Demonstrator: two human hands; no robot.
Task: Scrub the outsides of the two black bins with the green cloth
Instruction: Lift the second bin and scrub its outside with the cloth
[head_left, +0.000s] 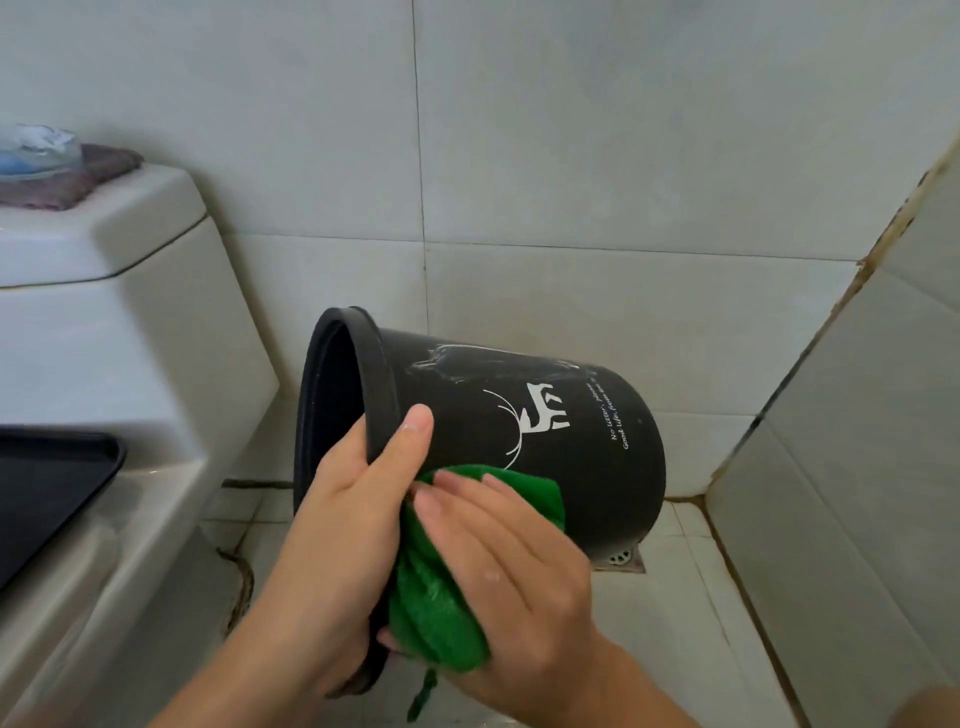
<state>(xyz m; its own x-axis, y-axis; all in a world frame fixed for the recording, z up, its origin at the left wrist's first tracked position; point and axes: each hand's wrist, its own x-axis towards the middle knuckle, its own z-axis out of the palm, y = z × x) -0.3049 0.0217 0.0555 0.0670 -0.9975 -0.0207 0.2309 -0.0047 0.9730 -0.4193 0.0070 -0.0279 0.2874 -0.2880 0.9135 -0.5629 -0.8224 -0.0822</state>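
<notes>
A black bin (597, 441) with a white deer print and white lettering is tipped on its side in mid-air, its mouth facing left. My left hand (343, 525) grips its rim, thumb on the outside wall and fingers inside. My right hand (514, 566) presses the green cloth (436, 603) flat against the bin's lower outside wall, fingers straight, with the cloth bunched beneath the palm. A wet streak shines on the bin's upper side. Only one bin is in view.
A white toilet with its cistern (98, 249) fills the left, a folded cloth (78, 176) and a plastic item on the lid. A black tray (47, 488) lies at the left edge. A floor drain (621, 558) sits below the bin. Tiled walls close the corner.
</notes>
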